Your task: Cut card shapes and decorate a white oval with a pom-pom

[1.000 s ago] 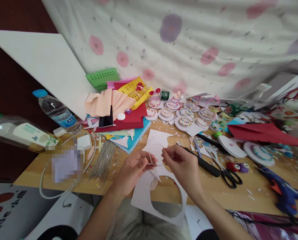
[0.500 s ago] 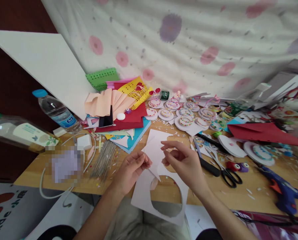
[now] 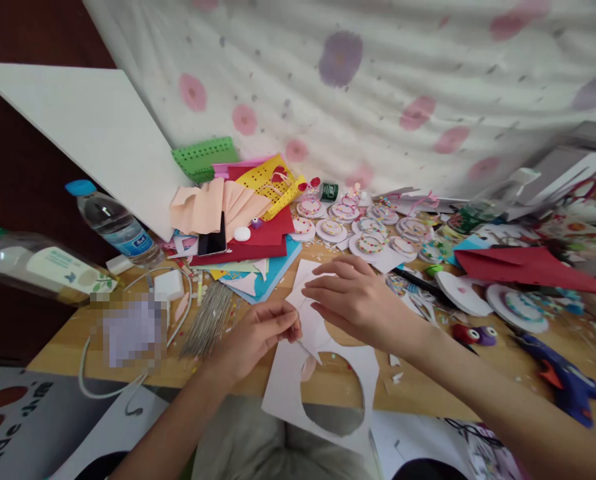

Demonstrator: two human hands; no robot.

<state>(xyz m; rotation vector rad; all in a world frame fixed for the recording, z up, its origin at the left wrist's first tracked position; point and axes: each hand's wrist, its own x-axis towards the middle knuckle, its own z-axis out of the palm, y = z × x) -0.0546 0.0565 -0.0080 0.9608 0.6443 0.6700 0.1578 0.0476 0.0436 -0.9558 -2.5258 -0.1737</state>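
Observation:
My left hand [image 3: 258,333] is at the table's front edge, thumb and forefinger pinched on a thin wire that barely shows. Its fingertips lie against the left edge of a white paper sheet [image 3: 328,393] with large round holes cut out of it, which hangs over the table edge. My right hand [image 3: 353,297] hovers over the upper part of that sheet, open and holding nothing, its fingers stretched out to the left just above my left fingertips.
A bundle of thin metal wires [image 3: 211,320] lies left of my hands. Behind are a coloured paper stack [image 3: 258,223] with a phone [image 3: 212,241], a water bottle [image 3: 108,223] and several decorated white discs [image 3: 371,240]. Right: red paper [image 3: 528,267], blue glue gun [image 3: 563,380].
My right hand let go of the wire loop, opened, and moved up and left over the sheet. My left hand kept its pinch and barely moved.

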